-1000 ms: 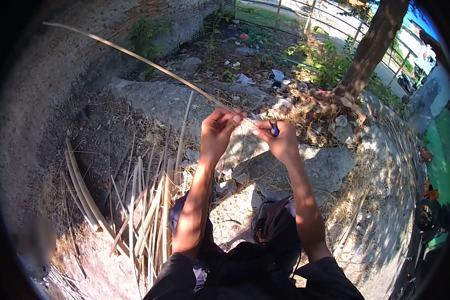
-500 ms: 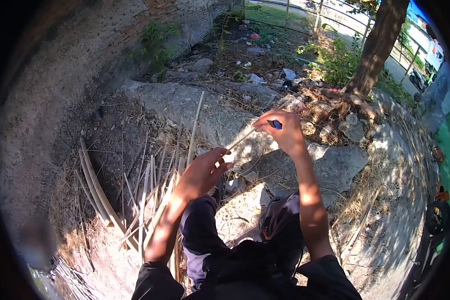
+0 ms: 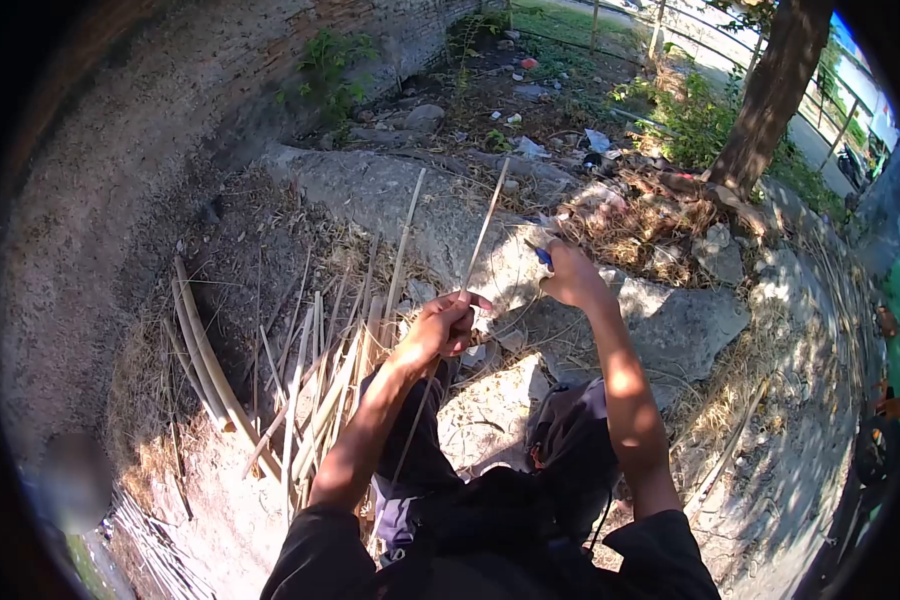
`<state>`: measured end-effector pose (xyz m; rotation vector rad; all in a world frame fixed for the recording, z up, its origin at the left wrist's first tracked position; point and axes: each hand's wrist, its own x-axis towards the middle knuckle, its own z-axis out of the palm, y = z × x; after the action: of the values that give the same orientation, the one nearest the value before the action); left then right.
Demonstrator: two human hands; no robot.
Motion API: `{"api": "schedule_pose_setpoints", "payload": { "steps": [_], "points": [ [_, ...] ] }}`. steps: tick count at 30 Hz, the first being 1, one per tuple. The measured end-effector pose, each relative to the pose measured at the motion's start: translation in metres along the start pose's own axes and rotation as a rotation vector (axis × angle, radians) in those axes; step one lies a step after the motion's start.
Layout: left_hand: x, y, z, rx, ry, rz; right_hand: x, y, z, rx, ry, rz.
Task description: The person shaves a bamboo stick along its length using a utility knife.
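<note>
A thin pale strip stands up from between the fingers of my left hand, and its lower part runs down across my left leg. To the right, my right hand is closed around a small blue-handled tool, whose dark tip points up and left. The tool and the strip are apart. Left of my left hand lies a pile of split pale sticks, some leaning on a long grey stone slab.
Curved thick strips lie at the left near a rough wall. A tree trunk rises at the upper right above dry fibres. A broken slab sits beyond my knees. Thin white sticks lie at the lower left.
The strip, first pointing to the upper left between both hands, now stands nearly upright in my left hand alone. My right hand has let go of it and moved away with the tool.
</note>
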<state>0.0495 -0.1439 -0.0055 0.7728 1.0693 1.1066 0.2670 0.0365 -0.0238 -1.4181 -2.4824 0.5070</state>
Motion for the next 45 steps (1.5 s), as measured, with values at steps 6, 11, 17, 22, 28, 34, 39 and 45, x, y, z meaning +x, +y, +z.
{"api": "schedule_pose_setpoints", "payload": {
  "steps": [6,11,17,22,28,34,39,45],
  "points": [
    [-0.013,-0.026,-0.005,-0.121,0.075,0.118,0.009,0.004,-0.004,0.387,-0.177,-0.239],
    [-0.019,-0.026,0.006,-0.131,0.075,0.169,-0.013,-0.051,-0.022,0.577,0.084,-0.344],
    [-0.017,-0.032,0.005,-0.139,0.072,0.224,-0.047,-0.069,-0.016,0.320,0.148,-0.568],
    [-0.018,-0.033,0.009,0.011,0.165,0.275,-0.043,-0.056,-0.003,0.222,0.179,-0.542],
    [-0.015,-0.041,0.009,0.095,0.165,0.323,-0.038,-0.049,0.004,0.147,0.222,-0.624],
    [-0.014,-0.041,0.010,0.493,0.252,0.420,-0.040,-0.049,0.006,0.091,0.168,-0.625],
    [-0.020,-0.036,0.013,0.638,0.332,0.457,-0.039,-0.047,0.015,0.130,0.180,-0.655],
    [-0.017,-0.042,0.014,0.522,0.311,0.519,-0.034,-0.045,0.016,0.133,0.195,-0.666]
  ]
}}
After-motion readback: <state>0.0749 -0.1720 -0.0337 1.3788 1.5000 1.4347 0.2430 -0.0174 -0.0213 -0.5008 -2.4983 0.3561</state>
